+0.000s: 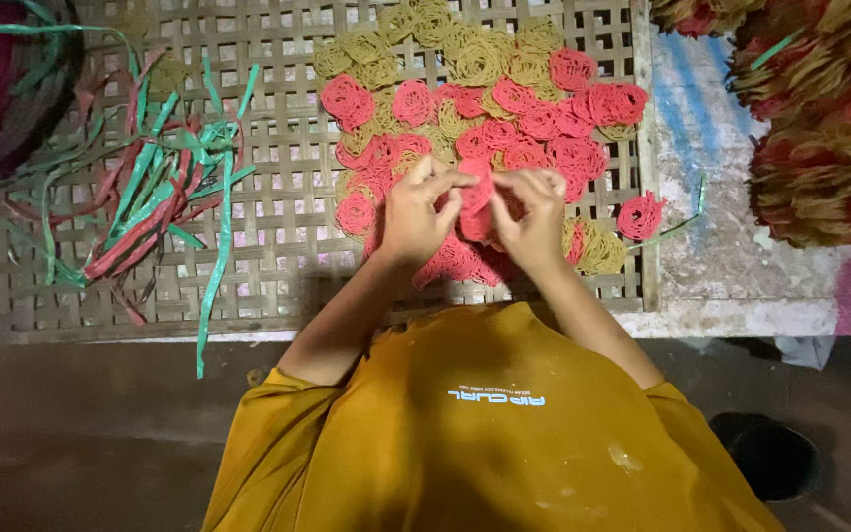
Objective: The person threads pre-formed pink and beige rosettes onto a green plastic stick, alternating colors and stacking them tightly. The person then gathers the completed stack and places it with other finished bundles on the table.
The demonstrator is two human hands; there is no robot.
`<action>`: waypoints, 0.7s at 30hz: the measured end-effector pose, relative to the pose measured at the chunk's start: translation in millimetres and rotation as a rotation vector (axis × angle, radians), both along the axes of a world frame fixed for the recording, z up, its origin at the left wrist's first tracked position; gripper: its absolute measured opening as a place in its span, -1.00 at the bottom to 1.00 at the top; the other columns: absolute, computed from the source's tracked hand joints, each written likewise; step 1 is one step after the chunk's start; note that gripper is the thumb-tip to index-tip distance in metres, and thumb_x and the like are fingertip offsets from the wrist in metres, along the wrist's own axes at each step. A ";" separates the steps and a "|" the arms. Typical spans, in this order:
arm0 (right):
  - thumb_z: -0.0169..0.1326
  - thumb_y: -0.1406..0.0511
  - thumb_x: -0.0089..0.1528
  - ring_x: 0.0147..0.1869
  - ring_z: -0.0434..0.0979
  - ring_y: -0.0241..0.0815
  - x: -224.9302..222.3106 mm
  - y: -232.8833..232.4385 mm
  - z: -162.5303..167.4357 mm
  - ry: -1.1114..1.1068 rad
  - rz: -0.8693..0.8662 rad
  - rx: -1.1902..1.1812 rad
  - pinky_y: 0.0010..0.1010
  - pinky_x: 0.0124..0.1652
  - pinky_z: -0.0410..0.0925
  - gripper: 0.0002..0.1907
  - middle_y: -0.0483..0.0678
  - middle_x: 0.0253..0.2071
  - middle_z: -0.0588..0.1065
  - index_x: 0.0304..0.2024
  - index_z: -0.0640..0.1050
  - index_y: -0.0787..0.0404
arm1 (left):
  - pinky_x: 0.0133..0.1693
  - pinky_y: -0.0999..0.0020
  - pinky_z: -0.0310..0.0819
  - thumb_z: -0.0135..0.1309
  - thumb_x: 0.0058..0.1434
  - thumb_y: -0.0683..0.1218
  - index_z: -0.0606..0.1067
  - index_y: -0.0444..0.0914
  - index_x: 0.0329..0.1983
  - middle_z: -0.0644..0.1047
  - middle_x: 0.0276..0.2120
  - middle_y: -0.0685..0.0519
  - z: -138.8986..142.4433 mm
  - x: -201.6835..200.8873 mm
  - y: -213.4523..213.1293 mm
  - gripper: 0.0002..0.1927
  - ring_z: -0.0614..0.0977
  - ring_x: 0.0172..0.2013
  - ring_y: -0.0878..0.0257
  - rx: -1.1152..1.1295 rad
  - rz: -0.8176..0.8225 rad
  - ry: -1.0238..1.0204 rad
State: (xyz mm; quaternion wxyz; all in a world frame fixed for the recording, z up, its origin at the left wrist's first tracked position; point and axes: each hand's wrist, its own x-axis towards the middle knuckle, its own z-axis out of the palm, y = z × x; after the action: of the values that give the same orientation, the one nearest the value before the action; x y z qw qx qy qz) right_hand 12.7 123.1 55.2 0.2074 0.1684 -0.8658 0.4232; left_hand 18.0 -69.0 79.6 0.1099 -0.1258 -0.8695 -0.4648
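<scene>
My left hand (414,215) and my right hand (536,212) meet over a woven bamboo mat (278,246), and together they pinch a red coil of thin strands (476,193). Around the hands, many flat coils lie side by side on the mat. Red coils (544,123) fill the middle and yellow coils (475,54) lie along the far edge. One red coil (640,215) lies apart at the mat's right edge. My mustard-yellow shirt (485,424) fills the lower part of the view.
A loose heap of green and red strips (164,182) lies on the left part of the mat. Stacked bundles of yellow and red coils (819,128) stand on the pale slab (711,276) at the right. A dark basket (7,79) sits at the top left.
</scene>
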 end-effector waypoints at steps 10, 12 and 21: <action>0.24 0.34 0.26 0.05 0.49 -0.05 17.3 6.9 19.9 -0.010 0.085 0.042 -0.22 0.15 0.14 -0.81 -0.02 -0.11 0.57 -0.07 0.66 0.16 | -0.24 0.31 0.55 0.16 0.21 -0.27 0.60 -0.18 -0.14 0.49 -0.24 0.02 28.6 9.8 8.8 -0.81 0.63 -0.28 0.17 -0.027 -0.130 0.100; 0.23 0.34 0.26 0.02 0.51 -0.07 20.1 -2.5 17.3 -0.046 0.115 0.030 -0.22 0.14 0.14 -0.86 -0.05 -0.13 0.58 -0.12 0.65 0.16 | -0.17 0.35 0.58 0.16 0.25 -0.27 0.56 -0.19 -0.09 0.52 -0.19 0.04 20.3 14.2 9.4 -0.80 0.64 -0.20 0.20 0.066 -0.169 0.080; 0.14 0.36 0.31 0.01 0.56 -0.16 45.1 -26.1 46.6 0.039 0.252 0.045 -0.21 0.12 0.16 -0.92 -0.11 -0.15 0.61 -0.17 0.63 0.14 | 0.06 0.15 0.47 0.19 0.15 -0.23 0.47 -0.29 0.09 0.53 -0.01 -0.13 -34.7 37.9 4.9 -0.60 0.55 0.03 -0.05 0.159 -0.263 -0.053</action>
State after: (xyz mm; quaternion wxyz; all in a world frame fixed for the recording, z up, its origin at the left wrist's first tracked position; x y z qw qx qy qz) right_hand 57.8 97.0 101.8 0.1653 0.2886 -0.8428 0.4233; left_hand 55.9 -64.2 44.8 0.0349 -0.2171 -0.8086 -0.5457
